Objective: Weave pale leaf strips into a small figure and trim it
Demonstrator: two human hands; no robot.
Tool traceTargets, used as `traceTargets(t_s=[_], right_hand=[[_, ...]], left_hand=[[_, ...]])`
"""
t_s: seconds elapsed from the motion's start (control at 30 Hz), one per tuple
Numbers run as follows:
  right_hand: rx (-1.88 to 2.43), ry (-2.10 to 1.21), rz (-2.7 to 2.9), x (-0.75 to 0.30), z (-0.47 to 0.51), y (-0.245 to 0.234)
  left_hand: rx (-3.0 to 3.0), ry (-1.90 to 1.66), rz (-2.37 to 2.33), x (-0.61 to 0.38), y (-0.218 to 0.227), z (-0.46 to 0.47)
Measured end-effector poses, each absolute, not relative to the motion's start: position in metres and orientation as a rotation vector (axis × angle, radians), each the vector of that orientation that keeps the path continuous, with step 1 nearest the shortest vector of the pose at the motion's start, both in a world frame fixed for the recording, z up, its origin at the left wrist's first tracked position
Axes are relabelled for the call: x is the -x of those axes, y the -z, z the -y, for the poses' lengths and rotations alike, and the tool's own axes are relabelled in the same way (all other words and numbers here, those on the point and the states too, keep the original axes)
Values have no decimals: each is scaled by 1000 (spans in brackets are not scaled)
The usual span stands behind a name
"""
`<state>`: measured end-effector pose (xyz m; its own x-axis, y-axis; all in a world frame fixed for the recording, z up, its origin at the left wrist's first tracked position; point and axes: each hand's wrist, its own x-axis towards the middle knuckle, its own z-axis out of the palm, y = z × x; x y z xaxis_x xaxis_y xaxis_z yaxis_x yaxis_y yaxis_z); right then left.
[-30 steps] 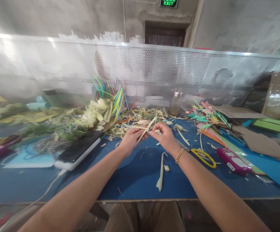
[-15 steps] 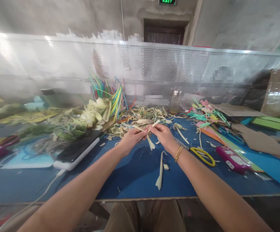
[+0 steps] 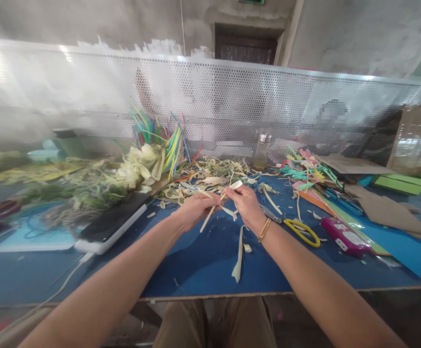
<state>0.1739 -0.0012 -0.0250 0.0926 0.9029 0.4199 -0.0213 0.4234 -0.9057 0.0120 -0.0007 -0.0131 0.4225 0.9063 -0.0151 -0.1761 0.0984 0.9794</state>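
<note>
Over the middle of the blue table (image 3: 196, 270), my left hand (image 3: 200, 207) and my right hand (image 3: 245, 200) meet, fingertips pinched together. Both are closed on pale, flat strips that look like dried husk (image 3: 207, 218); several strip ends stick out above and below the fingers. Where the strips cross is partly hidden by the fingertips. Below my right hand a loose pale strip (image 3: 238, 261) lies on the table beside a small scrap (image 3: 247, 248). Yellow-handled scissors (image 3: 301, 232) lie just right of my right wrist, which wears a gold bracelet.
A heap of dried strips (image 3: 218, 169) spreads behind my hands. To the left are a phone on a white power bank (image 3: 109, 227) and coloured pipe cleaners (image 3: 152, 128). A glass bottle (image 3: 263, 150), a purple device (image 3: 344, 236) and paper sheets are on the right. A perforated metal screen (image 3: 232, 96) stands behind.
A strip end now points down and left from my fingers, and the upper end has turned to show a broad white face. Both hands stay together; the view has tilted slightly down.
</note>
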Motion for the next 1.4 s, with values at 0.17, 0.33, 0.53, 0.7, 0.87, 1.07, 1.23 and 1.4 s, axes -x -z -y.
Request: traceTargets(t_s=[0.17,0.33,0.53,0.7,0.87,1.07,1.23,1.4], right_hand=[[913,-849,1268,-174,1,25],[795,-950,1204,-176,1,23],[769,-978,1214,-177,5,18],[794,-936,1229,-181,1,19],[880,-879,1092,-189,-5,21],[941,-1029,1303,-186,3,13],[894,-1038,1398,-177,10,11],[822,-926,1436,-175,11,13]], left_hand=[[-1178,-929,-740,-11,14,1],[-990,-918,-590,-9,12,-3],[-981,-998,-498,-8,13,-6],[-1073,-1005,-485,-9,14,-2],[-1164,-937,-605,-9,12,-1],[-1258,-879,-648,-9,10,2],[-1329,-872,-749,-10,11,4],[-1362,-914,-773,-11,11,1]])
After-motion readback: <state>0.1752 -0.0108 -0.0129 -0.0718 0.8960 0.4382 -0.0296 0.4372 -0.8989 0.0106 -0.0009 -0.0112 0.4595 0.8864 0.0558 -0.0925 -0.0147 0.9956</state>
